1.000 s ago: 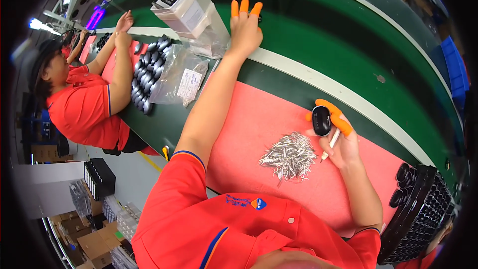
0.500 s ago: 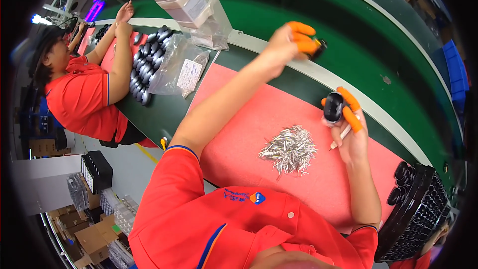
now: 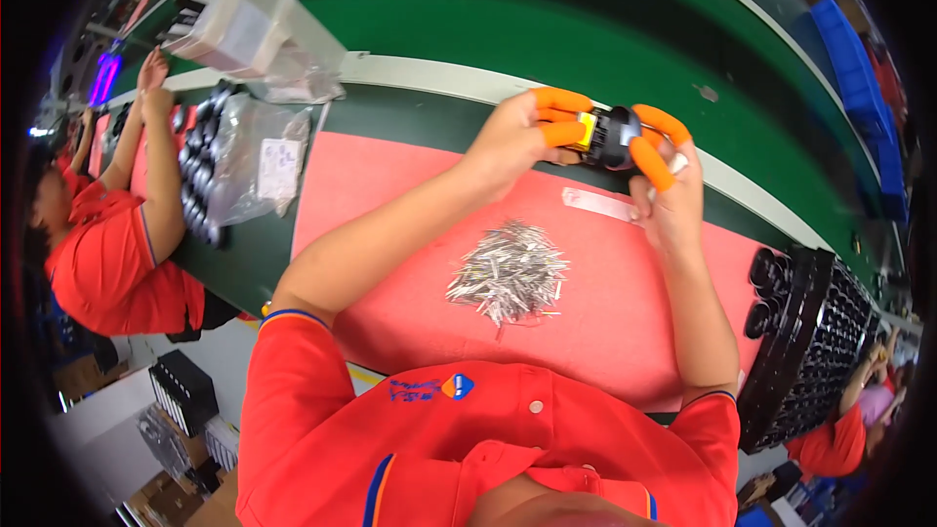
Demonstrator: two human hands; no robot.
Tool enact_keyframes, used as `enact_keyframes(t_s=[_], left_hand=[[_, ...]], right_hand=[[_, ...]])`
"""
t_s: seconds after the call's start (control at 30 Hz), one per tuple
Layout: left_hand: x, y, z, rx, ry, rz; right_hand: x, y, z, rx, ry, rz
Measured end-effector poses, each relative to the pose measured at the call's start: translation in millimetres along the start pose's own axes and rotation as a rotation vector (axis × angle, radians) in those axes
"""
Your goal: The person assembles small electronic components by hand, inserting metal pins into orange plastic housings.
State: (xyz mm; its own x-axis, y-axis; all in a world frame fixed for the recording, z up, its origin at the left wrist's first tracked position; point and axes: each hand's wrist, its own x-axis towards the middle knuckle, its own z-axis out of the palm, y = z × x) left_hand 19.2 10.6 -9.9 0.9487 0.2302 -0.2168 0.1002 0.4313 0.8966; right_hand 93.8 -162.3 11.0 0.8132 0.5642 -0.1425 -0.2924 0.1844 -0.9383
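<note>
My left hand (image 3: pixel 522 137), with orange finger cots, pinches a small black part with a yellow face (image 3: pixel 587 131). My right hand (image 3: pixel 669 176), also in orange cots, grips a rounded black housing (image 3: pixel 617 139). Both pieces meet between the hands above the mat's far edge; whether one sits inside the other I cannot tell. A pale strip (image 3: pixel 597 203) sticks out beside the right palm, its far end hidden by the fingers. Closer to me, a pile of thin silvery pins (image 3: pixel 509 273) lies on the pink mat (image 3: pixel 390 283).
A black tray (image 3: pixel 810 351) packed with rounded black parts stands at the right. At the left are a clear bag (image 3: pixel 246 161), more dark housings (image 3: pixel 200 185) and a white bin (image 3: pixel 234 24). A green belt (image 3: pixel 547 29) runs beyond the rail. A co-worker (image 3: pixel 117 244) sits at left.
My left hand has come from over the belt toward the right hand, bringing its black-and-yellow part against the housing. The right hand has risen slightly, and the whole view has shifted.
</note>
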Motion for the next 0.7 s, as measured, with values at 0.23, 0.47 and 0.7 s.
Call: enact_keyframes(t_s=[0.23,0.47,0.7], left_hand=[[-6.7,8.7,1.7,-0.013,-0.025,-0.026],[-6.0,3.1,4.2,0.02,-0.002,-0.001],[-5.2,1.6,3.9,0.0,-0.032,-0.006]], right_hand=[[-1.0,3.6,6.5,-0.146,0.0,-0.122],[5.0,10.9,-0.4,-0.191,-0.068,-0.196],[3.4,3.6,4.1,-0.254,-0.04,-0.13]])
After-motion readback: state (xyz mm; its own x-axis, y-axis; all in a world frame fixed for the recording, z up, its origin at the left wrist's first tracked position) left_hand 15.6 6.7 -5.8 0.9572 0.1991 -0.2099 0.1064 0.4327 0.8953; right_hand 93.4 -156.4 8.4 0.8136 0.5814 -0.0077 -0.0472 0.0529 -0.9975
